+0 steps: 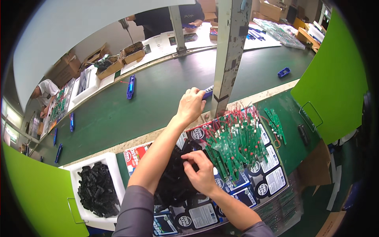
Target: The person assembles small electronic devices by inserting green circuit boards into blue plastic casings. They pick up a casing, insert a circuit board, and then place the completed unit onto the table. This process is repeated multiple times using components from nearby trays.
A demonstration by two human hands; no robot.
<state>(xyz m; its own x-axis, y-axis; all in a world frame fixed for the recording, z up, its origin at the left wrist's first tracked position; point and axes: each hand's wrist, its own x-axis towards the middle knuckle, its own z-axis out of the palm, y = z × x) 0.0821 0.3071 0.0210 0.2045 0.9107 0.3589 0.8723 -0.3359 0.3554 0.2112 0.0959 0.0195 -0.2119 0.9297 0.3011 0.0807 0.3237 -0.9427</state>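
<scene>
My left hand (191,104) stretches over the green conveyor belt, its fingers closed on the near end of a blue plastic housing (208,93). A metal post partly hides the far end of that housing. My right hand (201,172) hovers at the edge of a heap of black plastic parts (173,173), thumb and forefinger curved and apart, nothing visible between them. Beside it, to the right, lies a pile of green circuit boards (237,144) with red wires, spread on printed cardboard (203,217).
The upright metal post (229,59) rises at the belt's near edge. More blue housings (131,87) lie along the belt (169,87). A white foam tray (115,173) of black parts stands left. Green panels (335,79) flank the bench. Other people sit across the belt.
</scene>
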